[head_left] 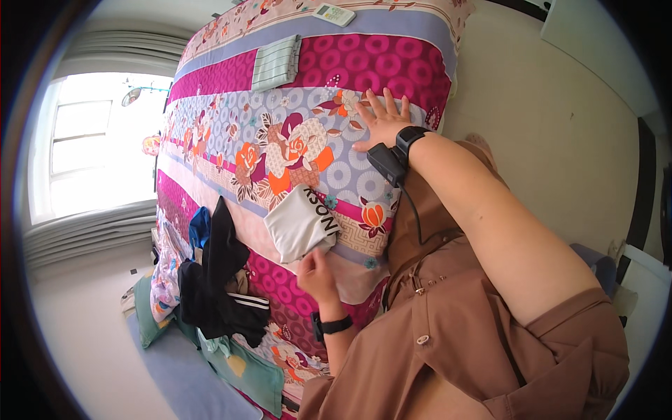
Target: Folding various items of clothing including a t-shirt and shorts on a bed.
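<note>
White folded garment (301, 224) on floral bedspread (231, 126) — left hand (316, 274) pinching its edge, right hand (383, 120) flat, fingers spread.

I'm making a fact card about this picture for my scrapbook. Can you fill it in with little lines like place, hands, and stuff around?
Place: a bed with a flowery bedspread, beside a bright window
Left hand: pinching the edge of a folded white cloth
Right hand: flat on the bedspread, fingers spread
Wrists: a black band on each
Clothes pile: dark clothes heaped near the left edge of the bed
Folded striped cloth: lying near the far end
Remote control: white, at the far end
</note>
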A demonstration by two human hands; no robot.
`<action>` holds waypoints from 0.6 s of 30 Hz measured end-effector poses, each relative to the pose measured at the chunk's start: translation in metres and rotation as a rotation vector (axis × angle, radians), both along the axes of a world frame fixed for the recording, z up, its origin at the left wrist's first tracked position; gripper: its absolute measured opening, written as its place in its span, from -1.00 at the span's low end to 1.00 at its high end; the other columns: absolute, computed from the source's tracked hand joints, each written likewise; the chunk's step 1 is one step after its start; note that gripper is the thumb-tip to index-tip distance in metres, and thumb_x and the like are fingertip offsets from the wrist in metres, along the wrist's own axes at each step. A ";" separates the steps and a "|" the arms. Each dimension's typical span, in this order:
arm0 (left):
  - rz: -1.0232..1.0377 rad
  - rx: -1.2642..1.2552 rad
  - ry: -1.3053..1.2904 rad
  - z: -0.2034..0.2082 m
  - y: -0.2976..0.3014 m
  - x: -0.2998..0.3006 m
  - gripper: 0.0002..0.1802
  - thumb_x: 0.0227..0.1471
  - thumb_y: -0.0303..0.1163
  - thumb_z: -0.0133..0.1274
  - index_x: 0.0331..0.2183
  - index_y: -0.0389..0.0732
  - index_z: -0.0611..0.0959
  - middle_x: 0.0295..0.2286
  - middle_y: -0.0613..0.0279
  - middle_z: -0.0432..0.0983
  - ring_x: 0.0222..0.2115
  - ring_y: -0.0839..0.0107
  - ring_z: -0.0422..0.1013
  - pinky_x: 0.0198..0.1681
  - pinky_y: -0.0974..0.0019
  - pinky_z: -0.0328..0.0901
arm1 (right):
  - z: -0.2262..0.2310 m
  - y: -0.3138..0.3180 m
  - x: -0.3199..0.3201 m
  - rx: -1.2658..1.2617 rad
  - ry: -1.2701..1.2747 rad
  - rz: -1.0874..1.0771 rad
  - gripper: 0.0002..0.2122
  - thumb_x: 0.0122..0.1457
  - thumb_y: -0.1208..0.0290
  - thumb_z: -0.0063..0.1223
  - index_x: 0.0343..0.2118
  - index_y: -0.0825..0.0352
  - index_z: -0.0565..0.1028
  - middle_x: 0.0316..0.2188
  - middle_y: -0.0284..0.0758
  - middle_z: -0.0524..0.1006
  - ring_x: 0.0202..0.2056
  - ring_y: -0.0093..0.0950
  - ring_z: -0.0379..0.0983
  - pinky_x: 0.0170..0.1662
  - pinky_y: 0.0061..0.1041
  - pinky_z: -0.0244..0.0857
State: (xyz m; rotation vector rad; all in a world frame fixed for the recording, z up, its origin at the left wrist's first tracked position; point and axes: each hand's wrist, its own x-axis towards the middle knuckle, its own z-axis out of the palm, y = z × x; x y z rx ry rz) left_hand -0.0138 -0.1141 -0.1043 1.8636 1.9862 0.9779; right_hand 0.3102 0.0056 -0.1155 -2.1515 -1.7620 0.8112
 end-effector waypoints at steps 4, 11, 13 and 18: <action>-0.084 0.147 0.287 -0.007 0.003 0.031 -0.72 -0.13 -0.37 0.15 -0.31 -0.30 0.62 -0.38 0.00 0.46 -0.32 0.12 0.38 -0.23 0.21 0.28 | 0.003 -0.001 0.001 -0.024 0.000 0.011 -0.08 -0.08 -0.21 0.00 0.28 0.07 -0.13 0.31 -0.21 -0.36 0.29 -0.08 -0.62 0.20 0.11 -0.67; -0.425 -0.126 0.566 0.020 0.032 0.039 -0.67 -0.21 -0.33 0.19 -0.31 -0.24 0.61 -0.34 -0.11 0.45 -0.26 -0.01 0.36 -0.20 0.10 0.26 | 0.002 -0.002 0.001 -0.013 0.004 0.012 -0.08 -0.08 -0.21 0.00 0.28 0.07 -0.14 0.31 -0.20 -0.37 0.29 -0.09 -0.63 0.20 0.12 -0.68; -0.445 -0.279 0.541 0.028 0.040 0.031 -0.70 -0.22 -0.33 0.19 -0.35 -0.25 0.61 -0.38 -0.11 0.46 -0.32 -0.01 0.38 -0.23 0.11 0.28 | 0.001 -0.002 0.001 -0.009 -0.003 0.009 -0.08 -0.08 -0.21 0.00 0.28 0.07 -0.14 0.31 -0.20 -0.36 0.29 -0.09 -0.63 0.20 0.12 -0.68; -0.469 -0.583 0.330 0.087 0.092 -0.015 -0.81 -0.14 -0.35 0.13 -0.43 -0.24 0.56 -0.55 -0.03 0.47 -0.48 0.07 0.43 -0.45 0.18 0.28 | -0.001 -0.002 0.000 0.023 0.009 0.000 -0.08 -0.10 -0.23 0.02 0.28 0.05 -0.11 0.31 -0.22 -0.35 0.29 -0.11 -0.63 0.21 0.11 -0.67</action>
